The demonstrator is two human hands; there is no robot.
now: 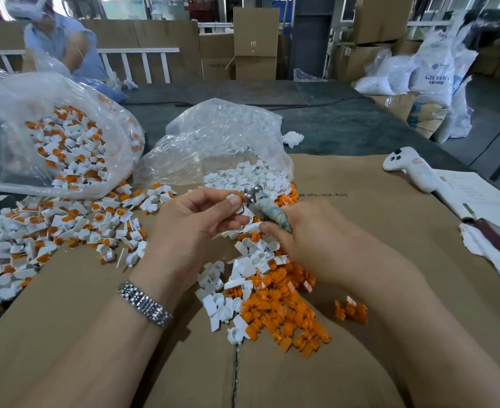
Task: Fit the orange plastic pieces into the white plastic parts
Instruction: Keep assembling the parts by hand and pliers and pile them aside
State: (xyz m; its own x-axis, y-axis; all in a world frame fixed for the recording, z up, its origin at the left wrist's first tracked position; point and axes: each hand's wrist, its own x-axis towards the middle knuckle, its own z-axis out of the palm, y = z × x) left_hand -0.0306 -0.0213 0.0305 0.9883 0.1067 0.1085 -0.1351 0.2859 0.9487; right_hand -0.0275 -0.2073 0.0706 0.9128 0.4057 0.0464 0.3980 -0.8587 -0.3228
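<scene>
My left hand [196, 219] pinches a white plastic part [233, 198] with an orange piece in it, thumb and fingers curled round it. My right hand [307, 234] grips a small tool with a wrapped handle [272, 213]; its metal head [253, 192] touches the held part. Below my hands lies a heap of loose orange pieces [281, 307] beside loose white parts [228, 293] on brown cardboard [360, 219]. A clear bag [222, 136] spills more white parts [251, 175] just beyond my hands.
At the left, a big clear bag [22, 113] holds assembled white-and-orange parts, and more of them [51, 228] spread over the table. A white controller [410, 169] and papers [475, 198] lie at the right. Another person [60, 39] works at the far left.
</scene>
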